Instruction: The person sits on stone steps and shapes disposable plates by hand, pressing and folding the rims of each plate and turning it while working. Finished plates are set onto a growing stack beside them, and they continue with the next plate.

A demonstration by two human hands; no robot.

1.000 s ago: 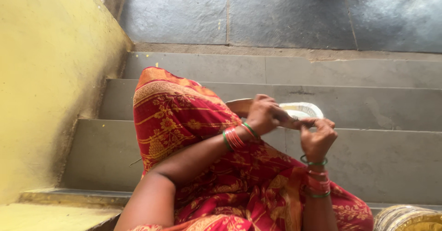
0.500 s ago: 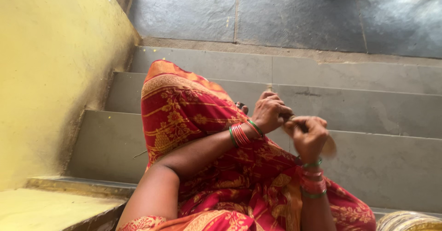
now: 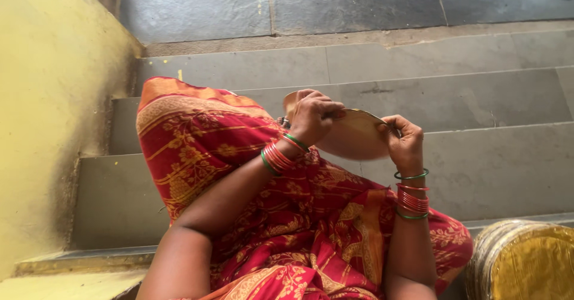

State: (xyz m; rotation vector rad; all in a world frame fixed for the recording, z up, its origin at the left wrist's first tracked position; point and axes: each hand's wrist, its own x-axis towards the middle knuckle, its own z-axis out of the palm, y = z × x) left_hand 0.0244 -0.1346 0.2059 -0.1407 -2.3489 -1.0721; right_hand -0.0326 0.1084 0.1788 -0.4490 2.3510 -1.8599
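Observation:
I sit on grey stone steps with a red and orange patterned cloth (image 3: 203, 150) over my knees. Both hands hold a round, shallow plate (image 3: 356, 138) of tan leaf-like material above my lap, tilted so its underside faces me. My left hand (image 3: 314, 117) grips the plate's left rim, fingers curled over the top. At the right rim, my right hand (image 3: 403, 141) pinches the edge. Red and green bangles ring both wrists.
Stone steps (image 3: 478, 102) descend ahead to a dark slab floor (image 3: 335, 1). A yellow wall (image 3: 48, 108) runs along the left. A wrapped stack of similar round yellow plates (image 3: 526, 261) sits at the lower right beside my leg.
The plate, first seen edge-on, was hidden behind my hands half a second ago. It is now turned with its underside toward me, held at both rims. The view has shifted slightly.

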